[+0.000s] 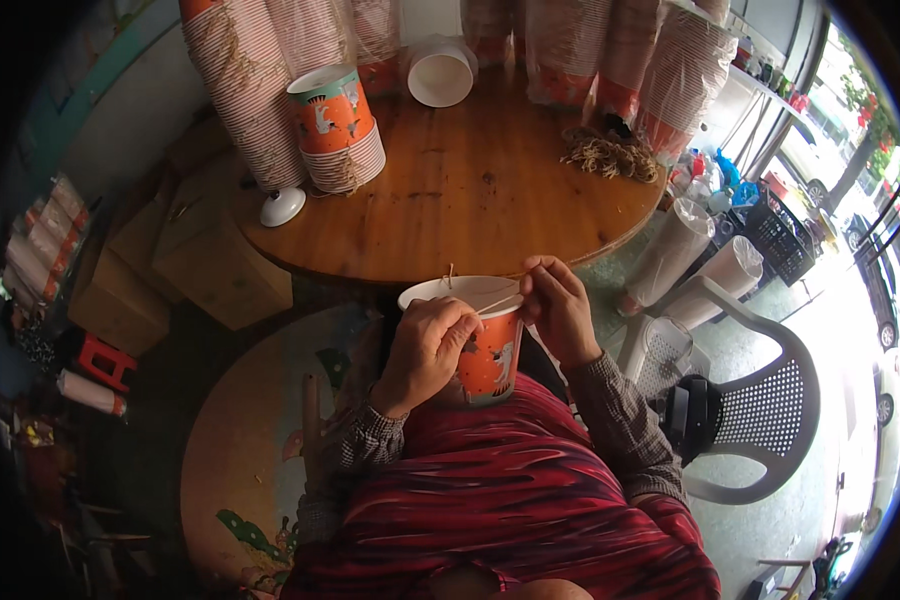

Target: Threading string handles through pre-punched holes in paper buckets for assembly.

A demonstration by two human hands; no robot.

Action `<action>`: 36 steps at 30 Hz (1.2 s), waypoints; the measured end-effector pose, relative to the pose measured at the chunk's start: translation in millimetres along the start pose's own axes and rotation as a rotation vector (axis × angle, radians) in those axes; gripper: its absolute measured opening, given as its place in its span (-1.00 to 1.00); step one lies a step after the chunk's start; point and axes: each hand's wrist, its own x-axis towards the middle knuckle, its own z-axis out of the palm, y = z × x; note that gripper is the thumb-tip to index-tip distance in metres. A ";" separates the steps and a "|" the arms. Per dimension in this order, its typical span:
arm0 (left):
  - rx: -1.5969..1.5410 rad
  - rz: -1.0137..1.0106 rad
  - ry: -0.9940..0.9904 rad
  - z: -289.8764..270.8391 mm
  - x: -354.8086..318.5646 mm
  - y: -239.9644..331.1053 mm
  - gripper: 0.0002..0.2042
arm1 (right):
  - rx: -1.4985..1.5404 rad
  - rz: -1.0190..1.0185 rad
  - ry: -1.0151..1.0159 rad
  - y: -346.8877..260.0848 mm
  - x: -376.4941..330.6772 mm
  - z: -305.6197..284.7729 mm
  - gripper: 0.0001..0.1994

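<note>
An orange paper bucket with a white inside and printed figures sits upright against my lap, close to the table's near edge. A thin piece of twine runs taut across its rim between my hands. My left hand is closed at the near left of the rim, with the twine at its thumb and finger. At the right rim my right hand pinches the other end of the twine, fingers curled. A short twine loop sticks up at the bucket's far rim.
On the round wooden table stand tall bucket stacks, a shorter orange stack, a bucket on its side, a white lid and a twine bundle. A plastic chair is at right, cardboard boxes at left.
</note>
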 end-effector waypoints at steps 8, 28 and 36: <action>-0.050 -0.065 0.024 4.8 -4.5 -1.4 -0.93 | 0.002 0.182 -0.084 -13.0 13.4 -43.9 -0.85; 0.435 0.253 -0.024 2.7 -8.5 32.6 -0.88 | -0.656 0.060 -0.274 -35.2 -64.6 35.9 -0.70; -0.039 -0.052 0.122 -4.0 -12.2 33.5 -0.81 | -0.765 -0.090 -0.203 -31.8 -70.4 37.4 -0.82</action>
